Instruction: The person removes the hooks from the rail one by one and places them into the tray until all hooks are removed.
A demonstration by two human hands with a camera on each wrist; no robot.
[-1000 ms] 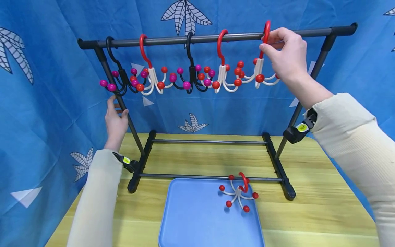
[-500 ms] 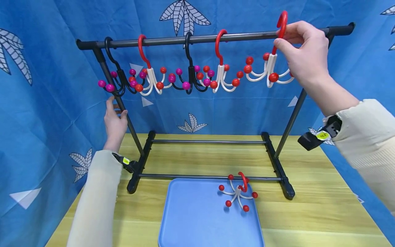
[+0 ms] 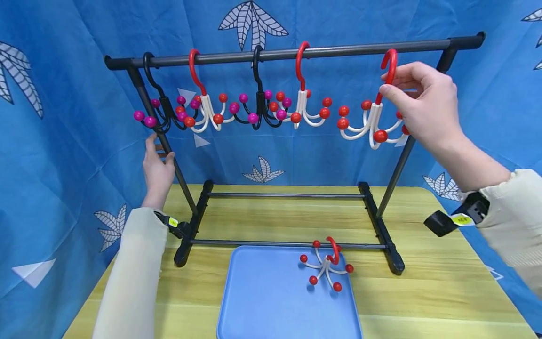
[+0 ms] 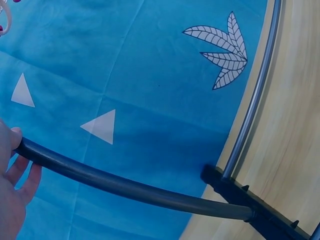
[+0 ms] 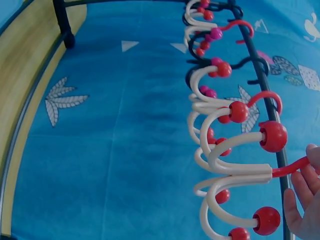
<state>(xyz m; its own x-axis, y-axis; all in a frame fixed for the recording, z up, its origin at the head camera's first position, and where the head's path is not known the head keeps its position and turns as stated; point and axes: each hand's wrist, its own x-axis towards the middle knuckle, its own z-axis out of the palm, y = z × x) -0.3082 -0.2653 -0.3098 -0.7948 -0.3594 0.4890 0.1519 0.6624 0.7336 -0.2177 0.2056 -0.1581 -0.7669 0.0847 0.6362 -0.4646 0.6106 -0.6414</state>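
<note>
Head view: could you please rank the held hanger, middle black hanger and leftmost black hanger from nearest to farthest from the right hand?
1. Held hanger: in the right hand.
2. Middle black hanger: on the rail, leftward.
3. Leftmost black hanger: rail's left end.

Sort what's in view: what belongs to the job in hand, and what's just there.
Likely part of the job:
- held hanger
- four hung hangers
- rack
- hanger on the tray
- blue tray

Just there:
- patterned blue curtain
- wooden table
</note>
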